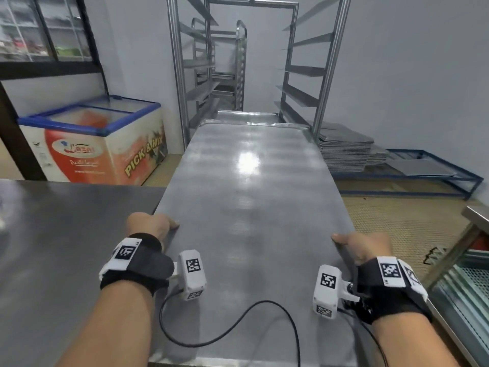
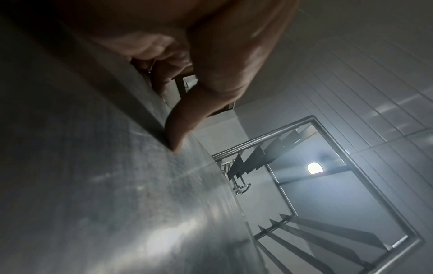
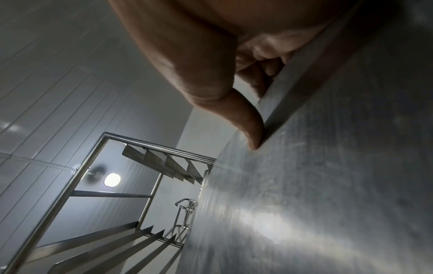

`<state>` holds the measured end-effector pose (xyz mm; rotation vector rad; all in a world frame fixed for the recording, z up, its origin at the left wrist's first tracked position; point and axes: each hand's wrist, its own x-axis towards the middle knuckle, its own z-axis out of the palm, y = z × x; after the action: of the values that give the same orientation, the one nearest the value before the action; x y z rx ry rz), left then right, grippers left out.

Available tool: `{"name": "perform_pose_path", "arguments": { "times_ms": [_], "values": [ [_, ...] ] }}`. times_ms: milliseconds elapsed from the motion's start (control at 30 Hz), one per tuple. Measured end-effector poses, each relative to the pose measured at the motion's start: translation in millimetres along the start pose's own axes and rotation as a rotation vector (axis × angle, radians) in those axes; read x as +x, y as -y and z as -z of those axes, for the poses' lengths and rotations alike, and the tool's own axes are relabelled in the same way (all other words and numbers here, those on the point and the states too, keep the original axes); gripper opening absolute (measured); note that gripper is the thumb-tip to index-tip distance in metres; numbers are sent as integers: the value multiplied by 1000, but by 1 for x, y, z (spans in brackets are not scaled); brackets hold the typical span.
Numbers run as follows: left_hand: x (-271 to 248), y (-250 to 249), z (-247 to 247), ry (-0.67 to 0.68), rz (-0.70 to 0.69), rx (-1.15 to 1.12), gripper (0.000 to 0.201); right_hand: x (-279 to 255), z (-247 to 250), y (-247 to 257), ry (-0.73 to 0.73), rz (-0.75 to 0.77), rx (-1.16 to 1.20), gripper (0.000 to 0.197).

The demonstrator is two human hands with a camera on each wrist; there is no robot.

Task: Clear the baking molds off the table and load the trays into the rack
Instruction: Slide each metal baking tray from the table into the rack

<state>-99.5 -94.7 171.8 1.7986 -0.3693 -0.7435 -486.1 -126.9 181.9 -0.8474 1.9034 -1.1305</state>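
A large bare steel tray [image 1: 251,186] stretches from my hands toward the open steel rack [image 1: 317,75], its far end at the rack's mouth, above another tray lying in the rack. My left hand [image 1: 150,223] grips the tray's left rim, thumb on top and fingers curled under the edge. On the opposite rim my right hand [image 1: 362,243] holds the same way. The left wrist view shows my thumb [image 2: 185,118] pressed on the tray [image 2: 105,185]; the right wrist view shows my thumb [image 3: 246,120] on the tray [image 3: 316,185] too. No baking molds are in view.
The steel table [image 1: 66,247] lies to the left under the tray's near end. A chest freezer [image 1: 95,139] stands at left. A stack of trays [image 1: 344,152] sits on a blue floor frame [image 1: 428,176] at right. A second rack [image 1: 225,62] stands behind.
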Motion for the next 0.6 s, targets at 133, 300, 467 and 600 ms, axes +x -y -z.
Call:
{"name": "perform_pose_path", "arguments": {
  "times_ms": [133,300,467,600],
  "values": [
    [28,3,-31,-25,37,-9,43,38,-17,10,30,16,-10,41],
    [24,-19,-51,-30,30,-53,27,74,-45,16,33,26,20,40],
    [54,-30,-70,-24,-5,-39,27,104,-76,28,24,26,62,37],
    [88,-45,-89,-24,2,0,25,132,-101,41,36,10,92,36]
  ]
}}
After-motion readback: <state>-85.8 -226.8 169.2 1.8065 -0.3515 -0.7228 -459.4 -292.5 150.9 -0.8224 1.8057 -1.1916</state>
